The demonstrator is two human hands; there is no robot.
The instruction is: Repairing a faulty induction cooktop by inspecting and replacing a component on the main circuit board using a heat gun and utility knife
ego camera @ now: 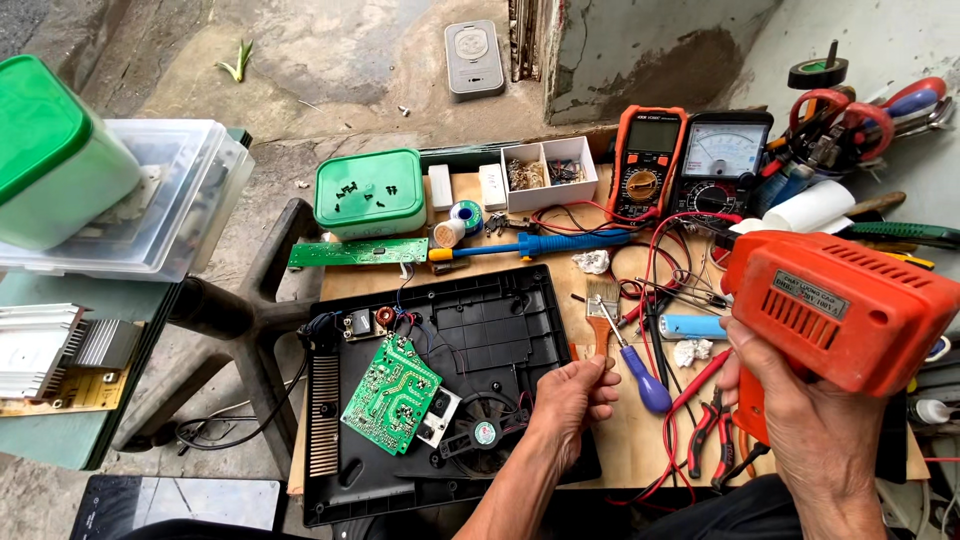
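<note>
- My right hand (800,420) is wrapped tight around the handle of the orange plastic electric drill (835,305), holding it up above the right side of the wooden workbench (620,440), well clear of the work.
- My left hand (572,400) is closed on something thin at the right edge of the black plastic appliance base (480,330); it looks like the wooden handle of the small paintbrush (600,310), though my fingers hide where it ends.
- The open base lies flat in front of me, with the green circuit board (392,392) tilted up on its wires and the round black fan (480,432) just beside it.
- I judge this to be the point between cleaning the open casing and turning to the drill, with no fastener engaged.
- The drill's nose is out of view, so I cannot tell what bit it carries.
- The next move calls for bringing the drill down square over the base, steering past the blue-handled screwdriver (640,375) and the red-handled pliers (712,435) lying between, and keeping the red test leads (660,250) clear.
</note>
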